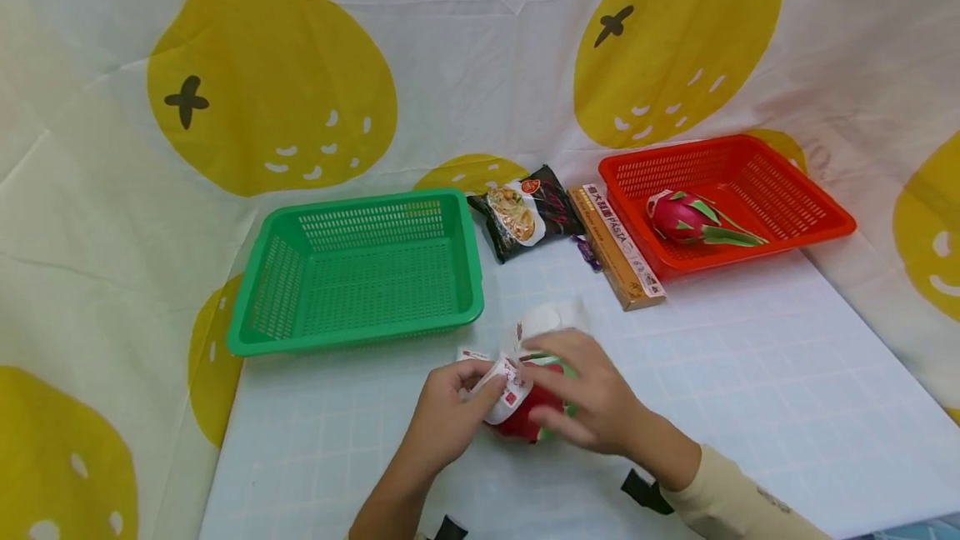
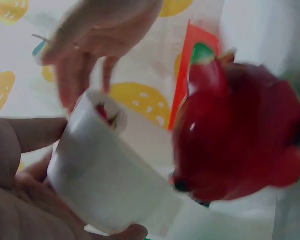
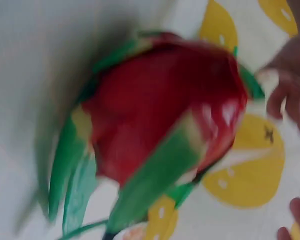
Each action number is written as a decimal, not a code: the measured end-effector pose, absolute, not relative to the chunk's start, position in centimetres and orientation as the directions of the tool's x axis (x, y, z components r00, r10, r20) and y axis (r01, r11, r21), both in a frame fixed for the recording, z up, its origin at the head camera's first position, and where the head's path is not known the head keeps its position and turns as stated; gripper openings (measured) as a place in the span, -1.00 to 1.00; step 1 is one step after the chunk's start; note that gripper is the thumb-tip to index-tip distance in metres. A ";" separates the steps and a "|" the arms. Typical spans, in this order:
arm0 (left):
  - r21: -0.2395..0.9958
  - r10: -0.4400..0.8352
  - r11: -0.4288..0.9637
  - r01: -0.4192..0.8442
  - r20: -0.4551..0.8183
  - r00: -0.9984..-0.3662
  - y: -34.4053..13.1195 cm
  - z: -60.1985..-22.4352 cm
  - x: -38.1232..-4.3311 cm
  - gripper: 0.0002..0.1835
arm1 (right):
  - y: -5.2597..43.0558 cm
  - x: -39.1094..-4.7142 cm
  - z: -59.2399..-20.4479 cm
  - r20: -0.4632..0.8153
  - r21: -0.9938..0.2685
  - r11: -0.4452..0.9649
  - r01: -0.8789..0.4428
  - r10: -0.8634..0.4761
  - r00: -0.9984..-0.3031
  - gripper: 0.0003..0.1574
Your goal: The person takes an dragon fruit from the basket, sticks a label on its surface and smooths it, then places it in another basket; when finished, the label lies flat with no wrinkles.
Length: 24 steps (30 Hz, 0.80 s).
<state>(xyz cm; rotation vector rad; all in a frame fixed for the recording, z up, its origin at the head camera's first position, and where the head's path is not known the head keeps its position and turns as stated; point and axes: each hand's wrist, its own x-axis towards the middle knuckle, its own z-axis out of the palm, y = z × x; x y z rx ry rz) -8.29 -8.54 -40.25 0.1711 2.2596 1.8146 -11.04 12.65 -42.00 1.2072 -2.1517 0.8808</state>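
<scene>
My left hand [image 1: 453,411] pinches a curled white label strip [image 1: 512,380] with small red print. In the left wrist view the strip [image 2: 105,170] bends over, its plain white outside toward the camera. Beside it my right hand [image 1: 588,390] has its fingers spread, holding nothing that I can make out. Under the hands lies a dragon fruit [image 1: 521,419], red with green leaf tips, partly covered in the head view. It fills much of the right wrist view, where the dragon fruit [image 3: 150,115] is blurred. White paper [image 1: 551,319] shows behind the hands, also blurred.
A green basket [image 1: 356,338] stands back left. At the back right, a red basket [image 1: 810,211] holds another dragon fruit [image 1: 678,217] with a white label. Between them lie a black noodle packet [image 1: 528,211], a pasta box [image 1: 617,248] and a small purple wrapper [image 1: 587,252].
</scene>
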 end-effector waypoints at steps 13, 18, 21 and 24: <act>0.922 0.501 0.334 0.198 0.004 -0.865 -15.6 -39.2 -7.8 -0.80 | 12.3 -18.7 -42.6 0.005 -0.724 0.364 -0.586 -0.847 -0.532 -0.72; 0.885 0.409 0.453 0.107 -0.100 -0.907 -17.4 -38.8 -7.4 -0.76 | 13.3 -19.2 -41.6 -0.073 -0.817 0.348 -0.461 -0.853 -0.516 -0.90; 0.817 0.305 0.575 0.046 -0.161 -0.939 -18.1 -38.8 -7.5 -0.73 | 13.9 -19.3 -41.0 -0.099 -0.858 0.330 -0.394 -0.858 -0.503 -0.81; 0.705 0.214 0.707 0.050 -0.146 -0.966 -17.4 -39.0 -7.8 -0.73 | 13.9 -19.0 -40.5 -0.099 -0.880 0.301 -0.368 -0.872 -0.479 -0.72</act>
